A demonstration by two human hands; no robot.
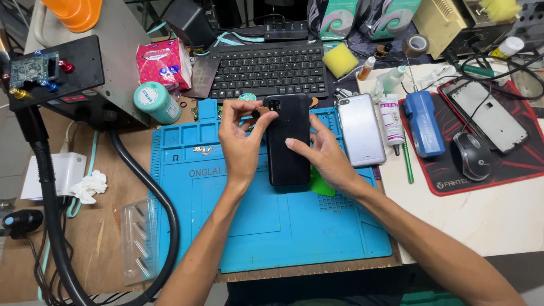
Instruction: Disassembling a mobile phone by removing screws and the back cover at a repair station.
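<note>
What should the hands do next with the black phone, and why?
Probably press along the edges of the black phone. It lies back up on the blue mat. The left hand pinches its top corner by the camera and the right hand steadies its side, so the back cover looks ready for seating.

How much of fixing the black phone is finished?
Looks done: the black phone lies face down on the blue mat with its back cover on. In hand: the left hand pinches near its camera corner while the right hand steadies its side. Left: I cannot tell; the silver phone lies untouched alongside.
</note>
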